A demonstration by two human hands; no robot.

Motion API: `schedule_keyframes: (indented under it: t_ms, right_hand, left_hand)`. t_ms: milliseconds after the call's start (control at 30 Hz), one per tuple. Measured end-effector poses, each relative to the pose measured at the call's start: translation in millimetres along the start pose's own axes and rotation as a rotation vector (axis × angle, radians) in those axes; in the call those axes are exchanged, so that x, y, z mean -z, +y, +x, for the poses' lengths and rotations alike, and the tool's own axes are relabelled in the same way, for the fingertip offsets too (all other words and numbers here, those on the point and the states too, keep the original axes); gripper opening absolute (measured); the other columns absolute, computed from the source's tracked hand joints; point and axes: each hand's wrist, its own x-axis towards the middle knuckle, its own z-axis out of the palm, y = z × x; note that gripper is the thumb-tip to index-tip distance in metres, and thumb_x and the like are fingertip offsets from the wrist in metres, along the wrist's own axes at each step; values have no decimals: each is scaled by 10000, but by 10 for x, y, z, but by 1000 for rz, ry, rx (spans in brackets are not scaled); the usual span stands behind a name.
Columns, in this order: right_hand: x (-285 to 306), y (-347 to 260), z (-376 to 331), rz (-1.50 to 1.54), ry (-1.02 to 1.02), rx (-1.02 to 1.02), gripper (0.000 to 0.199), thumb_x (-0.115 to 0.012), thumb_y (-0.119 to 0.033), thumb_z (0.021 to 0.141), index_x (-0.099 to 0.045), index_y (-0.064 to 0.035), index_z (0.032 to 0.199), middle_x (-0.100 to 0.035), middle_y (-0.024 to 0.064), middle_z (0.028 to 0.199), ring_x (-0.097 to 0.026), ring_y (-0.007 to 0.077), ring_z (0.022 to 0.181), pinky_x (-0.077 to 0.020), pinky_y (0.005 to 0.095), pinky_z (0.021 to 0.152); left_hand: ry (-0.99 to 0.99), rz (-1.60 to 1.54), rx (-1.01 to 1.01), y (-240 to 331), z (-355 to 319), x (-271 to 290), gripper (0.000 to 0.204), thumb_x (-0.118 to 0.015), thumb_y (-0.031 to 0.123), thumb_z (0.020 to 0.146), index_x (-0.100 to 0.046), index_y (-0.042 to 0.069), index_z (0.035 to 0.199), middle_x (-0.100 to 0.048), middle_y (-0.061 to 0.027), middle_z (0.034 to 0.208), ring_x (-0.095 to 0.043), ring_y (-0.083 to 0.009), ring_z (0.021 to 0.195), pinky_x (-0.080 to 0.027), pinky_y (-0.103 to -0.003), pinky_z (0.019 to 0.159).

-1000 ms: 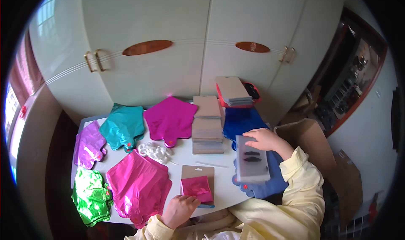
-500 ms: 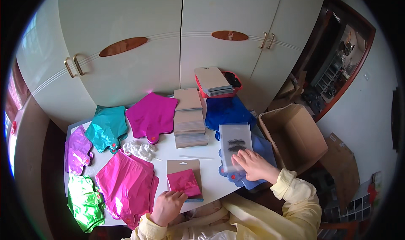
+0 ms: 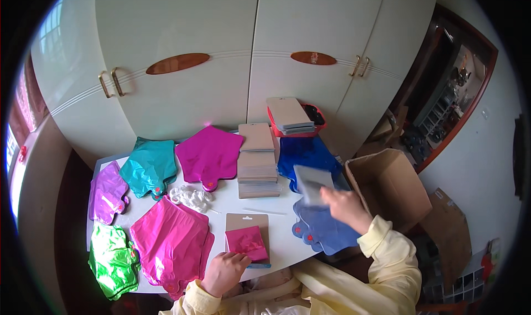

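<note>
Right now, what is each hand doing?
Left hand: resting on the brown card with folded pink foil.
Right hand: closed on a clear packet.

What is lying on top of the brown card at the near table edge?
A folded pink foil balloon lies on the flat brown backing card, covering its lower half. The left hand touches the balloon's near edge, hiding the card's bottom corner.

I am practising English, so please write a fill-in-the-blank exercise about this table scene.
1. The right hand lifts a flat ____ packet.
2. The left hand rests on a card bearing a folded ____ balloon.
3. The open cardboard box stands to the table's ____.

Missing words: grey; pink; right
</note>
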Motion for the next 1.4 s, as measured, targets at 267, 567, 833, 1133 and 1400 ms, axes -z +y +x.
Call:
schedule_keyframes:
  t_ms: [267,567,833,1133,1400]
  right_hand:
    - [318,-24,1653,174,317,-30,240,-562,-66,819,-635,-80,1047,-676,155,835,-658,343,723,-530,431,628]
    - [-1005,-155,2136,-221,207,232,63,-549,-64,787,-515,-77,839,-604,49,743,-657,219,659,-545,337,584]
    - [-1313,-84,1835,71,-109,136,62,-559,-63,789,-561,-92,843,-678,80,793,-683,263,714,-547,389,602]
    - [-1470,-275,1920,-113,-1,180,73,-553,-23,752,-561,-75,803,-674,82,752,-686,259,665,-537,367,537]
    - [-1346,-227,1831,-13,-94,115,86,-562,-84,794,-589,-100,874,-681,66,827,-687,257,708,-542,389,579]
  left_hand:
    - [-10,15,11,-5,-33,-10,97,-570,86,732,-593,103,825,-589,-5,721,-619,-185,671,-495,-316,598]
    - [-19,2,21,-5,-44,-3,94,-566,93,746,-580,103,838,-597,-2,733,-631,-176,709,-503,-316,610]
    - [-30,-13,24,18,-36,46,87,-565,99,749,-577,104,834,-591,-6,732,-633,-178,724,-504,-314,626]
    - [-5,-21,18,22,-31,50,81,-570,95,747,-575,98,827,-587,-4,726,-628,-175,714,-500,-314,614]
    - [5,-23,15,1,-55,10,91,-565,101,756,-580,105,846,-597,-5,744,-632,-175,729,-507,-312,633]
